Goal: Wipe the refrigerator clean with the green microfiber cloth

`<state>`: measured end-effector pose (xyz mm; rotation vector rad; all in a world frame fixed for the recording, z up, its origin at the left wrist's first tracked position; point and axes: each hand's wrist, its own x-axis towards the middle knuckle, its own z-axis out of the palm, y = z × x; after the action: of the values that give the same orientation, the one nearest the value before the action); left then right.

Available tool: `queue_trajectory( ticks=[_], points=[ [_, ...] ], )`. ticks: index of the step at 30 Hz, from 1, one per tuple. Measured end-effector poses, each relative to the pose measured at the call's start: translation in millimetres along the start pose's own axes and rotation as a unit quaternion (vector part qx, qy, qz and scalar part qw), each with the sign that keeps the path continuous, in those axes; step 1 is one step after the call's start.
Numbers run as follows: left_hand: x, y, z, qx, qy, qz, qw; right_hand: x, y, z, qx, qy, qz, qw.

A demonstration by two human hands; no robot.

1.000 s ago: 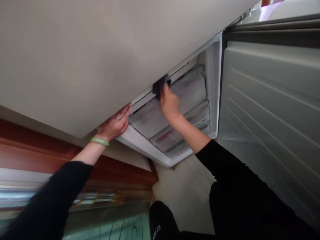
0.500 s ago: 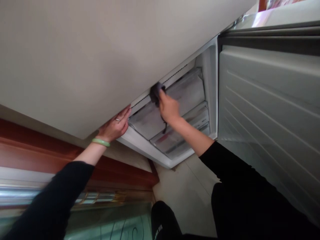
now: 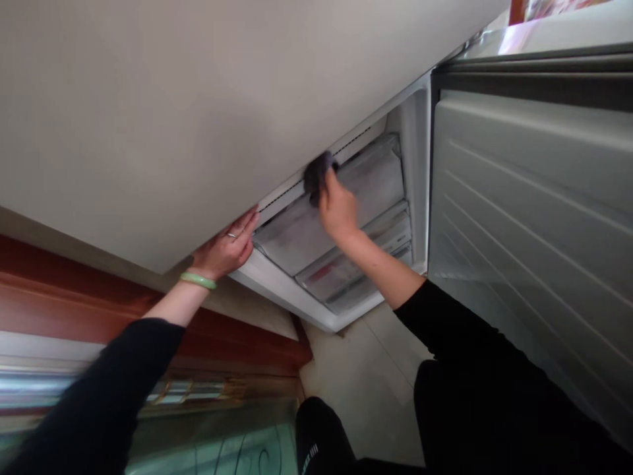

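Note:
A bunched dark cloth (image 3: 317,175) is gripped in my right hand (image 3: 339,208), pressed against the white top rim (image 3: 281,192) of an open freezer compartment. Just below the cloth sit the translucent freezer drawers (image 3: 376,175), all pushed in. My left hand (image 3: 228,245), with a ring and a green bangle at the wrist, lies with fingers stretched along the lower edge of the large pale panel (image 3: 148,132) above, near the rim's left end. Part of the left fingers is hidden by that edge.
The ribbed freezer door (image 3: 534,198) stands open on the right. A reddish-brown wooden frame (image 3: 247,336) with greenish patterned glass (image 3: 232,442) runs along the lower left. Pale floor tiles (image 3: 366,369) lie below, with my dark-clad legs (image 3: 324,435) over them.
My right hand and the cloth have shifted slightly right and up along the rim. The left hand stays nearly in place.

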<state>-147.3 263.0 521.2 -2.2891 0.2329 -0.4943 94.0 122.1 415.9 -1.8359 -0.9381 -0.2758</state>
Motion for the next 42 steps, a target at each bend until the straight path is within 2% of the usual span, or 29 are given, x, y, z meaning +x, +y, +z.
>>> queue_trajectory(
  ticks=[3, 8, 12, 14, 17, 20, 22, 25, 26, 28, 30, 32, 34, 37, 42],
  points=[
    [-1, 0, 0.6, -0.022, -0.016, -0.014, 1.000, -6, -9, -2, -0.009, -0.061, -0.019, 0.998],
    [-2, 1, 1.6, -0.025, -0.014, -0.017, 0.999, 0, -8, -5, 0.015, 0.007, 0.019, 1.000],
    [-3, 0, 2.6, -0.024, -0.043, -0.022, 0.999, -9, -19, 3, 0.020, -0.050, -0.006, 0.999],
    [-4, 0, 2.9, -0.023, -0.054, -0.028, 0.998, -9, -15, 3, 0.021, -0.056, -0.024, 0.998],
    [-3, 0, 2.9, -0.030, -0.042, -0.026, 0.998, 8, 8, 3, 0.035, 0.026, -0.002, 0.999],
    [-2, 1, 2.1, -0.047, -0.025, -0.021, 0.998, 16, 20, 16, 0.069, 0.101, -0.004, 0.992],
    [-2, 2, 1.4, -0.049, -0.022, -0.019, 0.998, 3, 9, 33, 0.093, 0.077, -0.041, 0.992],
    [-1, 3, 0.5, -0.051, -0.017, -0.026, 0.998, -33, -20, 53, 0.126, -0.034, -0.124, 0.984],
    [-1, 3, 0.4, -0.051, -0.014, -0.028, 0.998, -42, -28, 54, 0.147, -0.054, -0.141, 0.978],
    [-1, 2, 0.6, -0.042, -0.008, -0.024, 0.999, -48, -32, 50, 0.215, -0.027, -0.128, 0.968],
    [-2, 2, 1.3, -0.029, -0.004, -0.014, 0.999, -36, -23, 40, 0.302, 0.064, -0.055, 0.949],
    [-2, 2, 2.0, -0.021, -0.003, -0.011, 1.000, -15, -10, 34, 0.381, 0.149, 0.021, 0.912],
    [-3, 2, 2.2, -0.019, -0.005, -0.013, 1.000, 6, -3, 35, 0.441, 0.182, 0.062, 0.877],
    [-1, 3, 0.6, -0.024, -0.006, -0.010, 1.000, 19, -11, 46, 0.506, 0.168, 0.095, 0.841],
    [1, 5, -2.5, -0.013, -0.003, -0.002, 1.000, 9, -43, 52, 0.594, 0.110, 0.168, 0.779]
  ],
)
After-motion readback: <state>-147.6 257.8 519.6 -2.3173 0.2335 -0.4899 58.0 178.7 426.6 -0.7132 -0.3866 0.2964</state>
